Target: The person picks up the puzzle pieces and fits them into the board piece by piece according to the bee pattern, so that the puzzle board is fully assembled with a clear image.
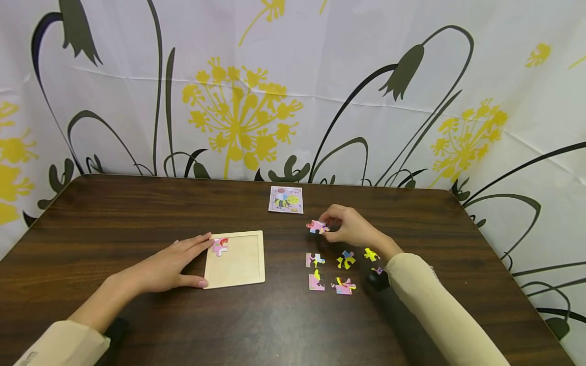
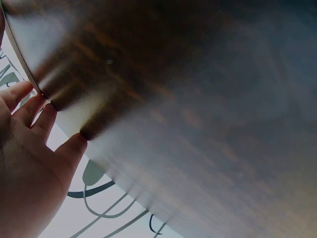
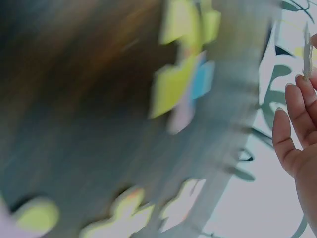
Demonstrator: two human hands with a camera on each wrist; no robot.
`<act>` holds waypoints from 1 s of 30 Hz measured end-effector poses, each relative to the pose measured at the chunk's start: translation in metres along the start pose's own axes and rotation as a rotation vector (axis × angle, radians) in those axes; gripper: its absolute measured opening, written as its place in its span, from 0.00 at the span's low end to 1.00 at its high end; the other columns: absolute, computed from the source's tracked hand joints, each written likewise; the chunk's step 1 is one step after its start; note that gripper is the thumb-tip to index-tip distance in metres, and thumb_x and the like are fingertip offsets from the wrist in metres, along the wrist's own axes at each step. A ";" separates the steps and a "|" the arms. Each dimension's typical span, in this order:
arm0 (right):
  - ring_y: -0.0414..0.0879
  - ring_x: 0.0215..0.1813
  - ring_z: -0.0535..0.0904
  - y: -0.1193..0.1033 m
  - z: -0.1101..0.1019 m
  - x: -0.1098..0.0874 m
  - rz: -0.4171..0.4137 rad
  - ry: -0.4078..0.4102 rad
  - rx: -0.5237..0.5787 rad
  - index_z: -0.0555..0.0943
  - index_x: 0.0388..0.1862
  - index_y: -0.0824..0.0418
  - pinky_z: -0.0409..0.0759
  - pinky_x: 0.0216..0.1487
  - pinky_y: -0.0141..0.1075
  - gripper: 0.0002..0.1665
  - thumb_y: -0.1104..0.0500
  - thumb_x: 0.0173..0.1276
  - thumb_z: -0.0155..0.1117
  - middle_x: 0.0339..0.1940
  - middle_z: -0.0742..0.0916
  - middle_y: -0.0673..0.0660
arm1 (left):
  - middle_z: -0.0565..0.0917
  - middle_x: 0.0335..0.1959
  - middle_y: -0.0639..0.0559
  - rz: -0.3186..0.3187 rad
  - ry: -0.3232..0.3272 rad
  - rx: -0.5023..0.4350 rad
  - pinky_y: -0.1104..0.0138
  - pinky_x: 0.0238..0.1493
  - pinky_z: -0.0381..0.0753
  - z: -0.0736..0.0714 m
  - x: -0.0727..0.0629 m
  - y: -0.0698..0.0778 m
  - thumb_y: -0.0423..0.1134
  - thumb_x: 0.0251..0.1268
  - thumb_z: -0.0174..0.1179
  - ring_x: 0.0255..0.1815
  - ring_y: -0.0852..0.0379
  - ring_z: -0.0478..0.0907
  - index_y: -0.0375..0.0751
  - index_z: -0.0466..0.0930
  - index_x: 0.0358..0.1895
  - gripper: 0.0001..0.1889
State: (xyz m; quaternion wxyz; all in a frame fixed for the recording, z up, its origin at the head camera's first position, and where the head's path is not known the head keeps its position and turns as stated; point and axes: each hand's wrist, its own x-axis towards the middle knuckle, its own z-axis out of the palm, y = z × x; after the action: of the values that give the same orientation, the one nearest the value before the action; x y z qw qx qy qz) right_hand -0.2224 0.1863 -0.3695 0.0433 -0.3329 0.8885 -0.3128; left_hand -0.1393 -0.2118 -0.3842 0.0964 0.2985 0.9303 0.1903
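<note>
My left hand (image 1: 176, 263) rests along the left edge of a pale wooden puzzle tray (image 1: 240, 283), its fingers fairly straight. One pink jigsaw piece (image 1: 220, 247) with a red shape lies in the tray's upper left corner. To the right, my right hand (image 1: 349, 223) pinches a pink and red jigsaw piece (image 1: 316, 226) between thumb and fingers, raised over the table. In the right wrist view the held piece (image 3: 307, 52) shows edge-on at the fingertips. The left wrist view has the left fingers touching at the tray's side, with the tray mostly out of sight.
Several loose puzzle pieces (image 1: 344, 286) lie on the dark wooden table (image 1: 274, 325) below the right hand. A picture card with a bee (image 1: 286, 200) lies near the back edge. Behind the table hangs a flower-patterned curtain (image 1: 329, 91).
</note>
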 end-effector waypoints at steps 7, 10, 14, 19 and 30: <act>0.43 0.36 0.73 -0.022 0.007 0.022 -0.042 -0.008 0.031 0.81 0.37 0.63 0.75 0.38 0.33 0.13 0.64 0.51 0.67 0.33 0.79 0.51 | 0.58 0.67 0.33 0.007 0.003 -0.004 0.38 0.58 0.54 0.001 0.000 -0.001 0.63 0.50 0.58 0.65 0.34 0.56 0.31 0.58 0.66 0.47; 0.43 0.35 0.73 -0.031 0.013 0.031 -0.065 -0.022 0.041 0.81 0.37 0.63 0.75 0.38 0.33 0.12 0.64 0.51 0.67 0.33 0.79 0.51 | 0.58 0.67 0.34 0.006 0.002 -0.004 0.38 0.58 0.54 0.001 0.000 0.000 0.64 0.50 0.58 0.65 0.34 0.56 0.31 0.58 0.66 0.47; 0.43 0.35 0.74 -0.041 0.024 0.043 -0.106 -0.059 0.045 0.81 0.36 0.64 0.76 0.38 0.31 0.11 0.63 0.52 0.66 0.32 0.80 0.51 | 0.58 0.67 0.34 0.003 -0.001 -0.002 0.38 0.58 0.54 0.000 0.001 0.000 0.64 0.50 0.58 0.65 0.34 0.55 0.31 0.59 0.66 0.47; 0.44 0.35 0.75 -0.054 0.041 0.055 -0.156 -0.089 0.041 0.82 0.36 0.64 0.76 0.38 0.32 0.12 0.63 0.52 0.67 0.32 0.80 0.51 | 0.58 0.67 0.34 0.000 -0.003 0.000 0.38 0.58 0.54 0.001 0.001 -0.001 0.64 0.50 0.59 0.65 0.34 0.55 0.31 0.59 0.66 0.47; 0.45 0.36 0.74 -0.078 0.067 0.074 -0.186 -0.134 0.013 0.82 0.39 0.66 0.73 0.38 0.26 0.13 0.63 0.54 0.66 0.33 0.80 0.54 | 0.58 0.67 0.33 0.007 0.002 0.002 0.38 0.57 0.54 -0.001 0.000 -0.001 0.63 0.50 0.58 0.65 0.34 0.56 0.31 0.59 0.66 0.46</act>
State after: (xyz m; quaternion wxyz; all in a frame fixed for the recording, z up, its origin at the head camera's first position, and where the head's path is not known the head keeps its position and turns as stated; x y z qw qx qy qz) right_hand -0.2166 0.0591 -0.3677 0.0756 -0.4341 0.8468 -0.2980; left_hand -0.1403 -0.2124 -0.3836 0.0947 0.3015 0.9296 0.1898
